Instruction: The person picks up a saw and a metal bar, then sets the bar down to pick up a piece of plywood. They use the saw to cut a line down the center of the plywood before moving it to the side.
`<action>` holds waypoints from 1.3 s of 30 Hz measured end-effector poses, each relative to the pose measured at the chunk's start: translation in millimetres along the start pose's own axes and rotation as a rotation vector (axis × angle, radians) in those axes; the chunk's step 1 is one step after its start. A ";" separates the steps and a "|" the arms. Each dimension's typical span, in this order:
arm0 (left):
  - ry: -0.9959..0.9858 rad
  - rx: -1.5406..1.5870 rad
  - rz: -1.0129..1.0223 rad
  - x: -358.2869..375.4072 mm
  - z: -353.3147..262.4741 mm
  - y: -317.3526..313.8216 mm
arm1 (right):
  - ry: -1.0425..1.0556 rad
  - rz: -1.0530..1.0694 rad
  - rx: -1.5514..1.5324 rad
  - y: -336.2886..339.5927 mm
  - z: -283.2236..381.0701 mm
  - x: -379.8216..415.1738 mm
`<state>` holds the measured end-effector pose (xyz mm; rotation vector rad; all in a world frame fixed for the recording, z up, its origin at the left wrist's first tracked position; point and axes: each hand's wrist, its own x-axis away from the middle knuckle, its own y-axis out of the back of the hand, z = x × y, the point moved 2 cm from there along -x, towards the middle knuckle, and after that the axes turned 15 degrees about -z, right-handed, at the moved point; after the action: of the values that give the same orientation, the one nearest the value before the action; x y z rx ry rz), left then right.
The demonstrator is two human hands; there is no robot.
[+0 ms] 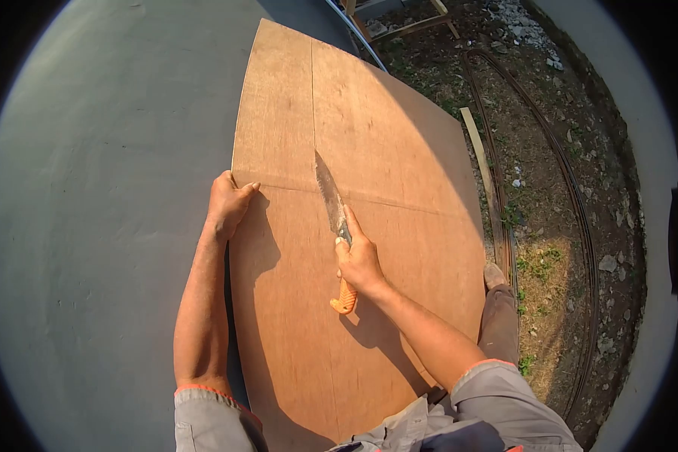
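Observation:
A large plywood sheet (399,264) fills the middle of the head view, with one dark line running lengthwise from its far edge and another across it. My right hand (360,260) is wrapped round the orange handle of a hand saw (327,188). The saw's toothed blade points away from me, its tip at the lengthwise line. At the sheet's left edge, my left hand (232,202) grips the plywood, thumb on the top face and fingers hidden behind the edge.
A smooth grey wall (113,226) rises along the left. To the right, long bent steel bars (561,154) and a wooden strip (481,162) lie on rough ground with stones and weeds. A wooden frame (407,29) stands at the far end. My shoe (494,276) is beside the sheet's right edge.

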<state>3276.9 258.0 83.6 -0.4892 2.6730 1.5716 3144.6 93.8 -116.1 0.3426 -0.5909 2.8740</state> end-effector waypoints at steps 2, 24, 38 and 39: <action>0.008 0.006 0.010 0.7 -1.9 0.6 | 0.014 -0.009 0.030 -7.7 4.2 -11.2; -0.007 -0.017 -0.011 -0.4 -2.2 -0.1 | 0.052 0.002 0.003 10.6 -14.0 29.0; 0.005 0.076 0.014 -0.2 -4.7 0.2 | 0.095 -0.036 0.022 -16.1 2.4 -16.6; 0.013 0.063 0.022 2.0 -3.0 -0.5 | 0.067 -0.027 0.057 -20.4 1.1 -17.8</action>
<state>3275.6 254.7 84.3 -0.4706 2.7369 1.4897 3166.5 109.3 -112.3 0.2595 -0.4892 2.8679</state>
